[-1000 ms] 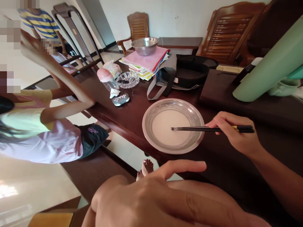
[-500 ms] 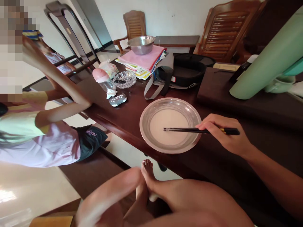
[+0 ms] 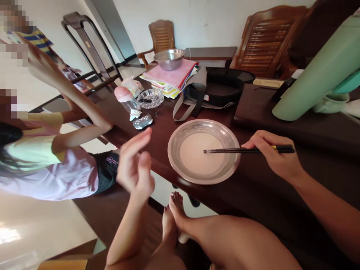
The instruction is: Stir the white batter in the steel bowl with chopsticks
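Black chopsticks [image 3: 230, 150] are pinched in my right hand [image 3: 274, 155], to the right of a wide metal bowl [image 3: 174, 165]. Their tips reach over a pale, milky liquid [image 3: 194, 157] in the bowl; whether they touch its surface I cannot tell. Raised in the air left of the bowl, my left hand [image 3: 135, 167] holds nothing, its fingers extended and the thumb apart. It is slightly blurred and stands clear of the bowl.
Behind the bowl are a glass ashtray [image 3: 152, 98], a grey bag [image 3: 194, 90] and a steel basin [image 3: 169, 62] on stacked books. A green cylinder [image 3: 312, 75] leans in at the right. Another person [image 3: 64, 165] sits close at the left.
My left hand has come up into view left of the bowl. My right hand has drawn the chopsticks a little to the right, and their tips have moved with it.
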`<state>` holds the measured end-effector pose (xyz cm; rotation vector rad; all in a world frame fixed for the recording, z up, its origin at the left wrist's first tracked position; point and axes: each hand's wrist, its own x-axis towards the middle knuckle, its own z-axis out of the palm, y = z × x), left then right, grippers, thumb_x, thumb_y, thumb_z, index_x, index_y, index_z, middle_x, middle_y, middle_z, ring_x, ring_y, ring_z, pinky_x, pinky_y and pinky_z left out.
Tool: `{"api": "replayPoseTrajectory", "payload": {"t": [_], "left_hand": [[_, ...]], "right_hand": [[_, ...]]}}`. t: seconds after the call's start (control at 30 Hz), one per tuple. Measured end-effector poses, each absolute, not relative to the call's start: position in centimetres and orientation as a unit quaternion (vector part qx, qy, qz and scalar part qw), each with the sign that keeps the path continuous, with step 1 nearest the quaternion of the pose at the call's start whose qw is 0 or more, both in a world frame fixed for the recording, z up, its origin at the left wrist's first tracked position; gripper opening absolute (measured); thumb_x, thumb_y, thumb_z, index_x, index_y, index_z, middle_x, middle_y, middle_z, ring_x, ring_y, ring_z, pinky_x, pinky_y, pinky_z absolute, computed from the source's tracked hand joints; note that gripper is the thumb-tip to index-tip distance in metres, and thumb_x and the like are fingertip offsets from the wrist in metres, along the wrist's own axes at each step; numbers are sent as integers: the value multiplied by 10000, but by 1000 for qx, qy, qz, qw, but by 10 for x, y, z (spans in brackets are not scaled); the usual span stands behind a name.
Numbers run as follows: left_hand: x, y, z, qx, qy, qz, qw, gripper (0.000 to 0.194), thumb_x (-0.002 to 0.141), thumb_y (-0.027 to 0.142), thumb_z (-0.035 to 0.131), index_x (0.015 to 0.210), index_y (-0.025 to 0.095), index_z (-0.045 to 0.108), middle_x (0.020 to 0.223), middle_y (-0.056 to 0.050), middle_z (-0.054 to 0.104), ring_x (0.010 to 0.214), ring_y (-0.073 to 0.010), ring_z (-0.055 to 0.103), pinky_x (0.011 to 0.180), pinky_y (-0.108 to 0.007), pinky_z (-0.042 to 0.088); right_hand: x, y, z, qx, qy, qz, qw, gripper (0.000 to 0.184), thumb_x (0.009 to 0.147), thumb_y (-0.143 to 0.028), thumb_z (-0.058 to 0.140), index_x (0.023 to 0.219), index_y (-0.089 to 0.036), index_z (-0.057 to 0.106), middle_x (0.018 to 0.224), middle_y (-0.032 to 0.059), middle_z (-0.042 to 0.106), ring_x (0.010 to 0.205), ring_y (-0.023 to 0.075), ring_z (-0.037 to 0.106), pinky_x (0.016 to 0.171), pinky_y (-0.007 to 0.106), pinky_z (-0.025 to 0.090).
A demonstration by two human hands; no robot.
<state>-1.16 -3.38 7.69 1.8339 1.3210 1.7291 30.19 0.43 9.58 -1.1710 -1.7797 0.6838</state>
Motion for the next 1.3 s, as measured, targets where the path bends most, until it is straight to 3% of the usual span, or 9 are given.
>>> {"api": "replayPoseTrajectory", "payload": {"t": [0.1,0.17,0.27,0.37,0.57,0.77,0.93,1.1,1.3], "left_hand": [[-10,9,64,485,498,666,270,353,920,382,431,1211,250,581,1346,-45,573,1290,-269,493,1035,-454,437],[-5,30,42,410,514,653,376,456,913,486,370,1221,223,578,1313,-103,597,1267,-275,521,1021,-458,448],[-2,37,16,389,509,630,440,532,902,538,378,1282,212,560,1333,-112,586,1242,-279,544,1048,-449,423],[-4,28,12,460,538,585,397,480,920,503,405,1227,209,629,1332,-57,597,1287,-255,494,1117,-382,338],[-5,22,19,479,564,535,408,480,919,492,397,1150,167,664,1195,-44,681,1142,-250,592,1011,-350,429],[-6,23,17,500,584,523,368,462,920,457,373,1116,164,671,1160,-43,691,1130,-233,586,991,-313,424],[-6,22,19,516,582,522,351,449,921,426,367,1126,162,667,1183,-48,679,1150,-233,569,1015,-316,401],[-5,21,21,524,583,517,344,440,927,409,358,1107,162,675,1164,-47,686,1142,-233,570,1013,-320,403],[-4,21,22,518,587,518,344,433,931,406,359,1111,169,673,1167,-44,684,1137,-233,571,1016,-326,403]], "right_hand": [[299,4,95,-448,-729,315,411,266,912,-329,501,708,-252,653,747,9,683,745,185,644,693,326,491],[298,4,95,-446,-738,309,401,234,905,-329,516,748,-248,669,790,17,692,795,189,655,720,323,496],[299,6,96,-465,-729,267,426,252,905,-339,513,729,-239,661,781,31,673,777,188,636,713,329,484],[300,5,96,-457,-720,287,437,300,913,-349,495,674,-239,638,708,27,648,703,178,614,642,321,473],[295,2,94,-427,-749,314,397,213,904,-310,520,773,-238,672,838,20,698,818,169,652,735,302,497],[300,-2,99,-434,-742,306,409,288,921,-300,487,688,-235,643,706,3,654,681,134,617,606,269,475],[298,-1,97,-426,-759,286,402,206,906,-283,521,770,-238,668,810,16,686,789,159,646,711,295,491],[297,-1,97,-441,-742,286,416,292,916,-312,496,682,-228,649,705,14,665,686,152,631,628,292,484],[298,0,97,-445,-747,282,406,227,901,-321,525,750,-237,671,804,23,696,783,173,650,714,312,496]]}}
